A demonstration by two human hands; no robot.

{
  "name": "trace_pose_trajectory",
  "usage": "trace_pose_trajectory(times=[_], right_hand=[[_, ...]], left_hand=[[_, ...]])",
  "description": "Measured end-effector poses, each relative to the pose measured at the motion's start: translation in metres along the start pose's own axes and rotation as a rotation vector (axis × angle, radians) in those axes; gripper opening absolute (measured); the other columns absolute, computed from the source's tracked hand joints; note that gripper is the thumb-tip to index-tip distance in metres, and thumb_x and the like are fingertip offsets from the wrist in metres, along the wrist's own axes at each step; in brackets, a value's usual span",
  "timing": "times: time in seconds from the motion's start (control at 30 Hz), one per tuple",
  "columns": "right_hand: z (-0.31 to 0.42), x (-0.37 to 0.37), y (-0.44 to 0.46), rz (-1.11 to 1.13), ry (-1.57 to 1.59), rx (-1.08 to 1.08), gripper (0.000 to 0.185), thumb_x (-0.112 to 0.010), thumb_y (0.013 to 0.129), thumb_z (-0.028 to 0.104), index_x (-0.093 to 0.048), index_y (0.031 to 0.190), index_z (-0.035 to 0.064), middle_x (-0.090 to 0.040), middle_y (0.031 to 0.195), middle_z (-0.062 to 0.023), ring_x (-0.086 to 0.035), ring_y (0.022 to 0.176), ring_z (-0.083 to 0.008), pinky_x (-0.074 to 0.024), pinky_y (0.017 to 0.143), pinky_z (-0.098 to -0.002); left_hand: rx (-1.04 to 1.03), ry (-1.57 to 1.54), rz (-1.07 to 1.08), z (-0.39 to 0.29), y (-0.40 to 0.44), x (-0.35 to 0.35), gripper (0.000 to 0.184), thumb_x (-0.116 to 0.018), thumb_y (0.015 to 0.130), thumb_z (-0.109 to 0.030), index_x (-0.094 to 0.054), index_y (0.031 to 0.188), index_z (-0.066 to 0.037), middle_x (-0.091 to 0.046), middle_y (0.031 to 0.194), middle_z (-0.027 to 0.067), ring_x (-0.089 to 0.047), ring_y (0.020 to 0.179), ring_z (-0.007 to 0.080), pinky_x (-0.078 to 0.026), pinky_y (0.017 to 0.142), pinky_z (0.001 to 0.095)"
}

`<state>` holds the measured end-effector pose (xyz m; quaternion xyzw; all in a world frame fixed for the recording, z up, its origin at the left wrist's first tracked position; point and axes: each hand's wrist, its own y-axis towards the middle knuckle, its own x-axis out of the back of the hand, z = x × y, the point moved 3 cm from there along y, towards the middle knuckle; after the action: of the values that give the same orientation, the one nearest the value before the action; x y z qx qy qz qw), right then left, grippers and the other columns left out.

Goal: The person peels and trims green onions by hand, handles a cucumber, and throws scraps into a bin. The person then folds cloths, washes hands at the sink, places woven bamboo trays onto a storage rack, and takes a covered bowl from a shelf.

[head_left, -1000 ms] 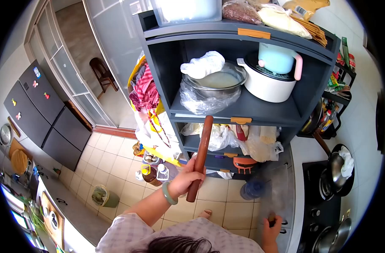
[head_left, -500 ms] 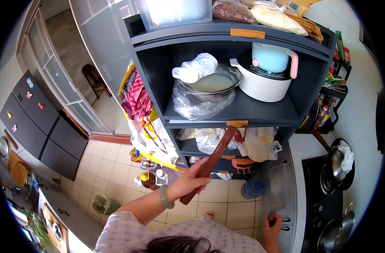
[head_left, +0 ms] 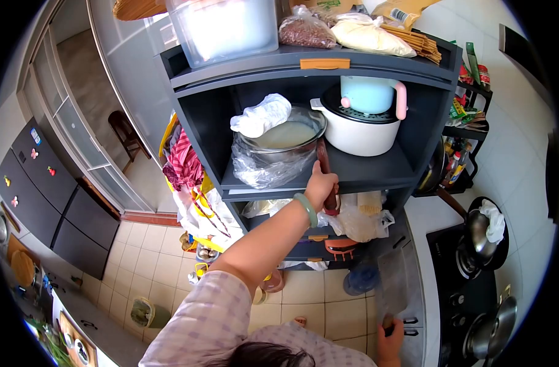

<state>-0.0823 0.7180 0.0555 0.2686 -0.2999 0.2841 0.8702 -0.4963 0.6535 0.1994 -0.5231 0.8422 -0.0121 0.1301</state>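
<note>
My left hand [head_left: 322, 188] is stretched out to the dark cabinet, closed around a reddish-brown wooden stick [head_left: 324, 158]. The stick's far end reaches into the middle compartment, close to the right side of a glass bowl [head_left: 288, 134]; whether they touch I cannot tell. That bowl holds something pale and sits in clear plastic wrapping, a white cloth [head_left: 264, 115] on its left rim. Low at the right, my right hand [head_left: 391, 345] is closed on the dark handle of a kitchen cleaver [head_left: 392, 278], its wide grey blade pointing up beside the counter cupboard.
A white cooker [head_left: 362, 136] with a light-blue pot [head_left: 368, 93] on top stands right of the bowl. Plastic bags [head_left: 362, 220] fill the shelf below. The stove [head_left: 460, 269] with pans is at my right. A blue jug [head_left: 360, 280] and a bin [head_left: 150, 312] stand on the floor.
My left hand has moved forward and up with the wooden stick, from in front of the cabinet to the middle compartment's edge. The right hand keeps hold of the cleaver, nearly still.
</note>
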Motion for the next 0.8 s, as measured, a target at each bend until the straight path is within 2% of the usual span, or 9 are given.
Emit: trace_pose_trajectory(times=[0.1, 0.13, 0.23, 0.33, 0.37, 0.43, 0.5, 0.63, 0.8], right_hand=[[0.022, 0.016, 0.005, 0.086, 0.016, -0.103, 0.026, -0.06, 0.078, 0.022, -0.051, 0.086, -0.0009, -0.052, 0.073, -0.0166, -0.048, 0.069, -0.0318, -0.042, 0.067, -0.0381], [0.025, 0.02, 0.004, 0.109, -0.001, -0.128, 0.026, -0.06, 0.077, 0.022, -0.052, 0.087, -0.0015, -0.052, 0.074, -0.0178, -0.049, 0.071, -0.033, -0.0419, 0.068, -0.0388], [0.021, 0.024, 0.001, 0.175, 0.045, -0.187, 0.03, -0.06, 0.075, 0.023, -0.053, 0.091, -0.0016, -0.054, 0.079, -0.0209, -0.051, 0.076, -0.0351, -0.0412, 0.068, -0.0406], [0.006, 0.02, -0.006, 0.169, 0.054, -0.146, 0.032, -0.06, 0.074, 0.025, -0.055, 0.092, -0.0009, -0.055, 0.082, -0.0226, -0.052, 0.079, -0.0351, -0.0402, 0.067, -0.0415], [0.007, 0.021, -0.004, 0.158, 0.043, -0.123, 0.032, -0.059, 0.074, 0.026, -0.055, 0.092, -0.0007, -0.055, 0.083, -0.0229, -0.053, 0.08, -0.0348, -0.0399, 0.066, -0.0416], [0.015, 0.026, -0.005, 0.133, 0.049, -0.17, 0.032, -0.059, 0.075, 0.027, -0.056, 0.091, -0.0004, -0.056, 0.084, -0.0236, -0.053, 0.08, -0.0351, -0.0398, 0.066, -0.0421], [0.01, 0.026, -0.003, 0.186, 0.044, -0.236, 0.033, -0.058, 0.075, 0.027, -0.056, 0.093, -0.0006, -0.056, 0.086, -0.0244, -0.053, 0.081, -0.0356, -0.0405, 0.068, -0.0418], [0.001, 0.025, -0.003, 0.305, 0.027, -0.301, 0.035, -0.058, 0.077, 0.025, -0.055, 0.099, -0.0014, -0.056, 0.093, -0.0259, -0.054, 0.083, -0.0371, -0.0424, 0.072, -0.041], [0.051, 0.041, 0.018, 0.145, 0.041, -0.162, 0.032, -0.058, 0.078, 0.02, -0.053, 0.101, -0.0017, -0.056, 0.095, -0.0241, -0.054, 0.084, -0.0361, -0.0419, 0.072, -0.0418]], left_hand=[[-0.035, 0.184, -0.045, -0.004, 0.035, -0.002, 0.072, -0.051, 0.067, 0.0, -0.02, 0.131, -0.006, -0.046, 0.07, 0.0087, -0.048, 0.056, 0.0165, -0.043, 0.047, 0.0307], [0.006, 0.373, -0.102, -0.01, 0.04, -0.003, 0.067, -0.049, 0.068, -0.003, -0.024, 0.13, -0.005, -0.054, 0.079, 0.0165, -0.057, 0.065, 0.0273, -0.048, 0.058, 0.0382], [-0.258, 1.123, -0.289, 0.012, 0.112, 0.007, 0.06, -0.046, 0.07, -0.005, -0.031, 0.128, -0.005, -0.056, 0.099, 0.0263, -0.058, 0.086, 0.0391, -0.047, 0.077, 0.043], [-0.357, 1.091, -0.214, -0.002, 0.104, 0.002, 0.048, -0.043, 0.075, -0.007, -0.042, 0.123, -0.006, -0.048, 0.112, 0.0301, -0.048, 0.105, 0.0413, -0.039, 0.09, 0.042], [-0.27, 1.108, -0.172, -0.014, 0.084, -0.007, 0.046, -0.045, 0.075, -0.009, -0.045, 0.12, -0.006, -0.042, 0.118, 0.0304, -0.043, 0.11, 0.0425, -0.036, 0.093, 0.0417], [-0.509, 1.161, -0.122, -0.001, 0.075, -0.008, 0.049, -0.057, 0.072, -0.015, -0.047, 0.118, -0.006, -0.035, 0.123, 0.0319, -0.038, 0.114, 0.0418, -0.035, 0.095, 0.0405], [-0.771, 1.195, -0.056, 0.008, 0.044, -0.009, 0.043, -0.058, 0.074, -0.015, -0.049, 0.115, -0.005, -0.033, 0.127, 0.0292, -0.034, 0.117, 0.0422, -0.032, 0.097, 0.042], [-0.767, 1.427, 0.2, 0.012, 0.023, 0.005, 0.043, -0.053, 0.079, -0.015, -0.046, 0.121, -0.009, -0.025, 0.135, 0.0236, -0.023, 0.125, 0.0409, -0.027, 0.102, 0.04], [-0.871, 1.249, -0.019, 0.008, 0.03, 0.019, 0.038, -0.057, 0.077, -0.014, -0.051, 0.114, -0.006, -0.037, 0.127, 0.0228, -0.033, 0.119, 0.0387, -0.029, 0.1, 0.04]])
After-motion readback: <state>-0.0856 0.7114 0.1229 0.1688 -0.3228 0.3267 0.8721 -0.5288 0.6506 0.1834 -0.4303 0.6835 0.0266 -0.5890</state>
